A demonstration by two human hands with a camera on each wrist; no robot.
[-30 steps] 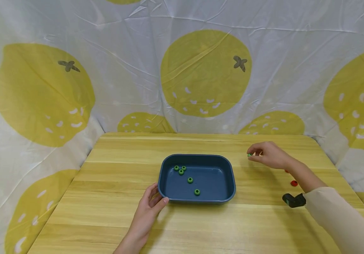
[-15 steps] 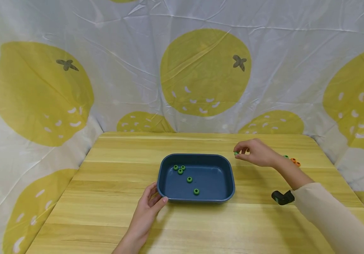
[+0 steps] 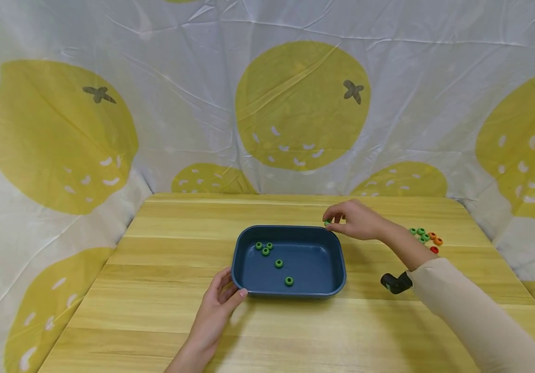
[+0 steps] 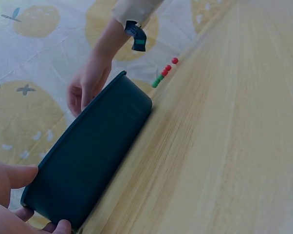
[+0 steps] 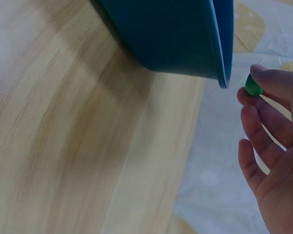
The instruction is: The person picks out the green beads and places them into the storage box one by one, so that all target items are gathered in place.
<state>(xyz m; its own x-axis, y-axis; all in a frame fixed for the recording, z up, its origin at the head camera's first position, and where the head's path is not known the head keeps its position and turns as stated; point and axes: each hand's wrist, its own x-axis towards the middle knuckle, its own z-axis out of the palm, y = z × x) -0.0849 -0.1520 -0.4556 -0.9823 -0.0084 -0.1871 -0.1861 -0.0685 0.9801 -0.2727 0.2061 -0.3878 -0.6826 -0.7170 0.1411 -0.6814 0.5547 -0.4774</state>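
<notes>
A dark blue rectangular tray [image 3: 304, 296] stands on the table, with several green beads [image 3: 278, 263] on its floor. My left hand [image 3: 218, 305] holds the tray's near left corner, thumb on the rim and fingers around the side. At the far right corner of the tray, just by the rim, my right hand [image 3: 353, 219] pinches a green bead [image 5: 253, 86] between thumb and index finger. In the right wrist view the other fingers are loosely bent, away from the bead.
Right of the tray lies a group of beads: several green beads [image 3: 422, 238], orange beads [image 3: 438, 241] and a red bead [image 3: 434, 249], partly behind the right forearm. A black wrist device [image 3: 395, 283] sits at the right sleeve. A lemon-print cloth [image 3: 202, 103] hangs behind the wooden table [image 3: 155, 311].
My right hand has moved left with the green bead, from open table to the tray's far right corner. Beads once behind the forearm now show. The left hand keeps its hold.
</notes>
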